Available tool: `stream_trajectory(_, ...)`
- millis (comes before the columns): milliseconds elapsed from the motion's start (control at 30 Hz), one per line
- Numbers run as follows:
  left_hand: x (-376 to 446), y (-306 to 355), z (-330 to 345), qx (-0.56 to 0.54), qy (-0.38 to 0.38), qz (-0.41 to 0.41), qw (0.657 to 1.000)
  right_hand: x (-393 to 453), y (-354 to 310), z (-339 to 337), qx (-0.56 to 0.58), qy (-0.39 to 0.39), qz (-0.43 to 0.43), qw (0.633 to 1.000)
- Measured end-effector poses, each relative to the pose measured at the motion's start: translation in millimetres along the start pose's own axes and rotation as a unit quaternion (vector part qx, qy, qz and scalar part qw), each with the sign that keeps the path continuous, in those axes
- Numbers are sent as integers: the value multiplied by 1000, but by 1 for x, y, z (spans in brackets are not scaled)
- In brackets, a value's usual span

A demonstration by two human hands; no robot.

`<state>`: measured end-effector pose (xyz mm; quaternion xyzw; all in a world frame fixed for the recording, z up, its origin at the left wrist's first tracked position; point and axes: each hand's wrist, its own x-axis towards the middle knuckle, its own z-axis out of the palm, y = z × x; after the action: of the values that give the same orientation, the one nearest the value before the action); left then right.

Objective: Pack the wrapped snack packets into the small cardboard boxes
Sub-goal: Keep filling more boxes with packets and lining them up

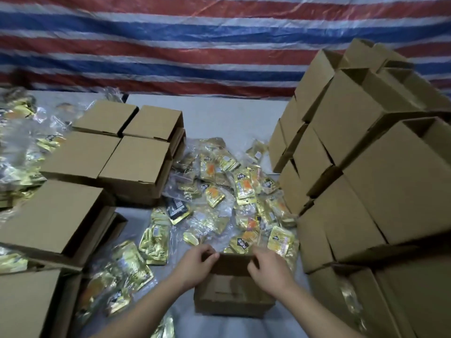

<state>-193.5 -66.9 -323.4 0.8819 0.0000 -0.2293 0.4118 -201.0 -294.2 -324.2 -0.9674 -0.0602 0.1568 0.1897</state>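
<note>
From the head view, the small cardboard box [233, 286] sits at the table's [214, 120] near edge, its far flap edge pinched by both hands: left hand [197, 261] at the left end, right hand [267, 269] at the right, fingers curled over it. The loose snack packets [234, 191] lie just beyond that flap toward the table's middle, about equally near either hand.

Small brown cardboard box [233, 292] before us on the table, gold-wrapped snack packets [229, 191] heaped just beyond, closed boxes [127, 152] left, stacked boxes [366, 167] right
</note>
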Motion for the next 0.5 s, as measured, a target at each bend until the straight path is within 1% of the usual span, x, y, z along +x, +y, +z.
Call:
stream_trajectory(100,-6,-17,14,-9,13,-8,1000,-7,-2,20,-5,-4,13,1000)
stream_trajectory(233,-12,-32,28,-10,49,-14,999,-13,-1,34,-17,5,15,1000)
stream_trajectory(367,-7,-33,24,1,54,5,999,-10,-3,32,-9,10,12,1000)
stream_trajectory(500,-7,-29,17,-14,55,11,998,-9,-4,24,-18,6,17,1000)
